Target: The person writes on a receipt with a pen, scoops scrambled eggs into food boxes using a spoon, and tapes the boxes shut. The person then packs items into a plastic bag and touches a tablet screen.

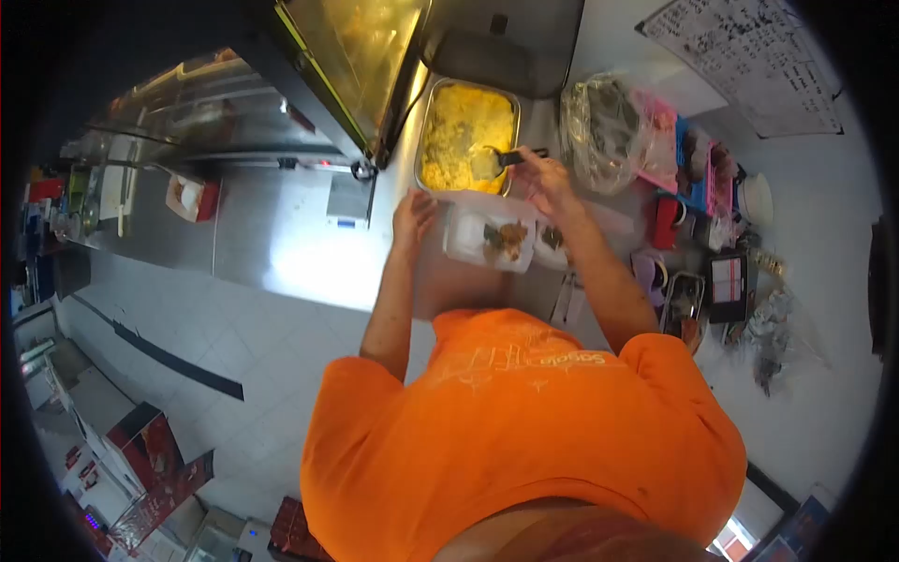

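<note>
A metal tray (pixel 419 155) full of yellow food, perhaps mash or scrambled egg, sits on the counter ahead of me. My right hand (pixel 548 183) is closed on the black handle of a serving spoon (pixel 510 158), whose pale head rests in the food. At the tray's near left corner is my left hand (pixel 413 220), its fingers loosely curled and apart, with nothing visible in them. Between my hands stands an open white takeaway container (pixel 464 234) holding some brown and green food. Partly behind my right forearm is a second food portion (pixel 552 236).
A steel counter (pixel 300 244) runs left, with a small flat scale (pixel 350 199) and a red food box (pixel 192 199) on it. To the right are a clear plastic bag (pixel 604 131), pink and blue baskets (pixel 693 169) and tape rolls. A glass-fronted cabinet (pixel 356 56) stands behind.
</note>
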Demonstrator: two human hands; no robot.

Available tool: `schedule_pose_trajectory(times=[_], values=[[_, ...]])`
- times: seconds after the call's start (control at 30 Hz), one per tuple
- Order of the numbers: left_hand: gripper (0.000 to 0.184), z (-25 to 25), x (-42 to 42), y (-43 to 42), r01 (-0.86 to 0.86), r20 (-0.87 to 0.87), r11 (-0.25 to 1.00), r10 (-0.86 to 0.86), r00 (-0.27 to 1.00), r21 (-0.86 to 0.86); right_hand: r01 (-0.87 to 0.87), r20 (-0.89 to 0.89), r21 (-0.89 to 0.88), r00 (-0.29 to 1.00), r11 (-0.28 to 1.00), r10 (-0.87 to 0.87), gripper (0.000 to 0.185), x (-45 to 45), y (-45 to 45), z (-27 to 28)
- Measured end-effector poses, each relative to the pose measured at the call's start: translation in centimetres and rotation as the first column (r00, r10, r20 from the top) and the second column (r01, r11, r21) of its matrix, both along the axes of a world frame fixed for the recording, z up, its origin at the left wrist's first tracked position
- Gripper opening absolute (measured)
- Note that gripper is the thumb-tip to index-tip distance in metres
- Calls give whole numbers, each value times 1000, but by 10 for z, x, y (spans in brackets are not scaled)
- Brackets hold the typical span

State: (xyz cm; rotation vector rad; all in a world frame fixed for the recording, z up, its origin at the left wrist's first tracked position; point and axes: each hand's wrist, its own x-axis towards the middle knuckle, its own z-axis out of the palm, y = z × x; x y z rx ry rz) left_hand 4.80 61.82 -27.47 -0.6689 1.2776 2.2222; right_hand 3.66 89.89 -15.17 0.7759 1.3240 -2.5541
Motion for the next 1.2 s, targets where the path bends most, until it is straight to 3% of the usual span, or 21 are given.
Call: schedule_pose_trajectory(times=[0.07, 0.17, 0.2, 0.27, 0.37, 0.47, 0.57, 0.67, 0.73, 0.8, 0.9, 1.0, 1.1, 1.2], values=[[49, 0, 12, -7, 37, -7, 999, -37, 999, -11, 67, -35, 5, 997, 998, -66, 18, 38, 2, 37], [50, -3, 5, -8, 45, 17, 999, -45, 999, -15, 248, -220, 209, 954, 946, -202, 14, 93, -11, 46], [50, -3, 5, -7, 48, 31, 999, -47, 998, -25, 218, -363, 488, 931, 845, -31, 14, 109, -15, 44], [48, -1, 3, 0, 41, 39, 999, -40, 998, -36, 276, -436, 873, 812, 402, 389, 16, 135, -21, 20], [45, -2, 7, 9, 18, 40, 999, -17, 999, -38, 292, -256, 955, 754, 41, 605, 18, 144, -28, -24], [43, -10, -8, 14, -7, 3, 1000, 7, 1000, -5, 388, -369, 916, 714, 103, 595, 18, 141, -28, -18], [39, -14, -4, 12, 0, -16, 999, 1, 1000, 47, 378, -415, 909, 785, 177, 460, 17, 129, -31, 33], [34, -21, -9, 17, -56, 18, 997, 55, 998, 56, 403, -494, 861, 808, 312, 320, 18, 71, -24, 50], [30, -20, -12, 22, -98, 55, 995, 97, 994, 21, 310, -450, 832, 863, 460, 231, 17, 12, -16, 26], [27, -23, -14, 24, -89, 35, 996, 89, 995, -16, 132, -220, 951, 924, 279, 313, 21, -46, -1, -2], [23, -33, -18, 28, -143, -14, 989, 143, 990, -36, 165, -167, 986, 912, 39, 374, 24, -110, 10, -51], [21, -37, -17, 28, -153, -30, 987, 152, 988, -49, 310, -255, 950, 838, -35, 482, 26, -143, 10, -87], [20, -36, -21, 27, -154, -19, 987, 154, 988, -40, 219, -131, 972, 807, -85, 576, 23, -157, -2, -107], [20, -24, -18, 29, -163, 8, 986, 164, 986, -35, 20, 0, 999, 815, -28, 580, 24, -149, -8, -118]])
